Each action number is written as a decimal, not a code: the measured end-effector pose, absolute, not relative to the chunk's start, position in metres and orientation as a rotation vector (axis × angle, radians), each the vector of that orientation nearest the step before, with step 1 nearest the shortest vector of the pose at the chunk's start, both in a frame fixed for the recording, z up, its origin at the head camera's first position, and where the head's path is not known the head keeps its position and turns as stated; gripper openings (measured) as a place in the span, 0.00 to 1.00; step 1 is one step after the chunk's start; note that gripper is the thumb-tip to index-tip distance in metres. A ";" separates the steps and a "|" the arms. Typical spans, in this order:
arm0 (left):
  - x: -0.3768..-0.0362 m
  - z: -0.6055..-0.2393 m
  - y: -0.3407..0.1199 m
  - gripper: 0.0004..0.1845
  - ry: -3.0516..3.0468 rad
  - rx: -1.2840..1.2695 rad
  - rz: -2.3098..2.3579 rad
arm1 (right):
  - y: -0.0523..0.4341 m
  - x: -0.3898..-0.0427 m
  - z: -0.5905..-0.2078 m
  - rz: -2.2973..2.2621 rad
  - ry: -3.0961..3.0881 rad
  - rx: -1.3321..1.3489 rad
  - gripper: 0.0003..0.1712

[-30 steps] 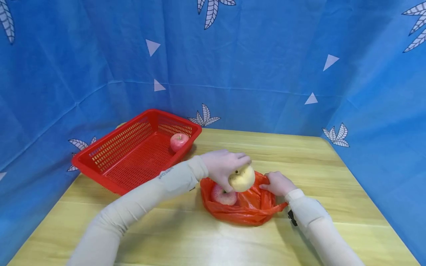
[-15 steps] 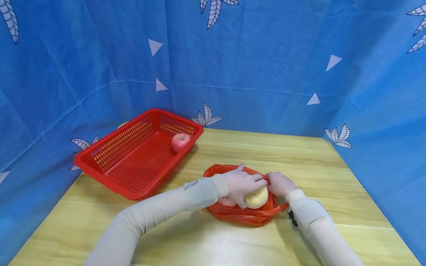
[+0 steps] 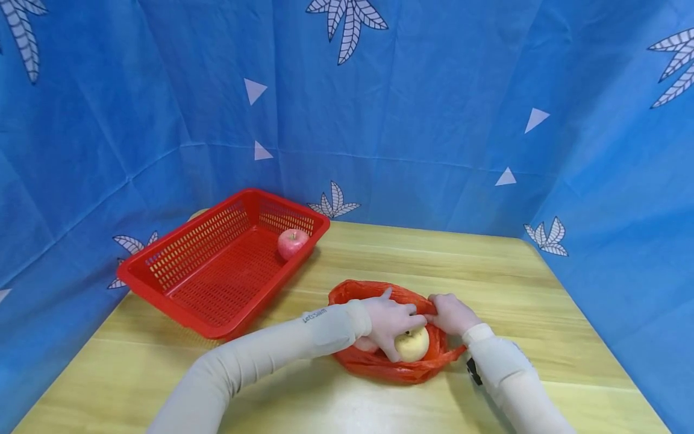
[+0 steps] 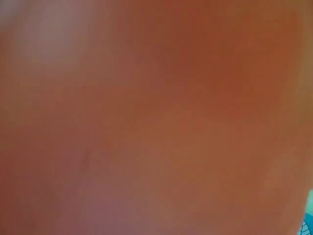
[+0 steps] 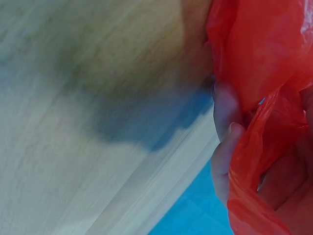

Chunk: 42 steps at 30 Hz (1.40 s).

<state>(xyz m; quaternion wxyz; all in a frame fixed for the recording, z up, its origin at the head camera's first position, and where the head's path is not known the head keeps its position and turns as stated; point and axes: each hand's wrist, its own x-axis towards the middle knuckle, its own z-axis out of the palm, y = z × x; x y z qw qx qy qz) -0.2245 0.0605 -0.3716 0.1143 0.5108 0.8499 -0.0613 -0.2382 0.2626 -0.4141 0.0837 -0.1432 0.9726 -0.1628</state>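
A: Why was the right hand [image 3: 451,313] on the bag [image 3: 379,363] at all?

B: I'd judge it was there to keep the mouth open. Its fingers [image 5: 222,147] were curled round the red film at the rim nearest it, and the wrist view showed the plastic bunched against them, so the bag sat spread on the tabletop [image 3: 542,313] instead of slumping shut

A: And the left hand [image 3: 391,323]?

B: Down inside the bag, fingers wrapped over the top of a pale yellow apple [image 3: 412,344], gripping it from above. That apple sat low in the bag, near its right side, just beside the right hand

A: The basket [image 3: 162,277]?

B: Well apart, at the far left of the tabletop, with one red apple [image 3: 292,242] in its far corner

A: What couldn't you make out?

B: Plenty. The left wrist view was only an orange-red blur, likely the bag pressed against the lens. A bit of pink fruit [image 3: 366,345] peeped out under the left wrist, mostly covered by it. I couldn't tell whether the yellow apple rested on the bag's bottom or hung in the hand, and the right palm was hidden behind the film
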 end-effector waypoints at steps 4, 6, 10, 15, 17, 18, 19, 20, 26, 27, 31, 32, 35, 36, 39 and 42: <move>-0.226 -0.368 0.058 0.41 2.506 1.466 -0.157 | 0.263 -0.241 -0.411 -0.463 2.904 -0.440 0.09; -0.230 -0.360 0.053 0.45 2.527 1.457 -0.131 | 0.262 -0.242 -0.410 -0.466 2.902 -0.446 0.09; -0.246 -0.328 0.030 0.41 2.626 1.430 0.014 | 0.262 -0.239 -0.411 -0.497 2.886 -0.441 0.12; -0.280 -0.280 -0.019 0.29 2.912 1.362 0.156 | 0.263 -0.232 -0.416 -0.532 2.871 -0.425 0.15; -0.294 -0.269 -0.042 0.24 3.038 1.275 0.170 | 0.264 -0.230 -0.418 -0.535 2.879 -0.431 0.15; -0.302 -0.266 -0.053 0.22 3.083 1.213 0.176 | 0.264 -0.230 -0.418 -0.538 2.882 -0.433 0.15; -0.310 -0.265 -0.064 0.20 3.126 1.143 0.178 | 0.264 -0.229 -0.417 -0.539 2.884 -0.432 0.15; -0.317 -0.266 -0.075 0.19 3.161 1.069 0.167 | 0.264 -0.230 -0.417 -0.538 2.886 -0.433 0.14; -0.357 -0.292 -0.141 0.14 3.172 0.646 0.297 | 0.261 -0.234 -0.413 -0.541 2.877 -0.436 0.14; -0.360 -0.299 -0.150 0.15 3.150 0.599 0.326 | 0.260 -0.235 -0.413 -0.542 2.875 -0.440 0.14; -0.372 -0.327 -0.169 0.22 3.036 0.507 0.320 | 0.258 -0.237 -0.412 -0.525 2.880 -0.449 0.14; -0.374 -0.333 -0.170 0.24 3.003 0.491 0.312 | 0.258 -0.237 -0.411 -0.518 2.883 -0.454 0.14; -0.376 -0.344 -0.168 0.29 2.925 0.423 0.335 | 0.258 -0.237 -0.410 -0.511 2.895 -0.452 0.14; -0.377 -0.347 -0.166 0.31 2.908 0.394 0.357 | 0.258 -0.237 -0.410 -0.509 2.897 -0.463 0.13; -0.376 -0.353 -0.162 0.32 2.877 0.357 0.394 | 0.258 -0.236 -0.409 -0.539 2.905 -0.465 0.10; -0.376 -0.357 -0.157 0.36 2.873 0.362 0.358 | 0.258 -0.235 -0.410 -0.559 2.917 -0.477 0.06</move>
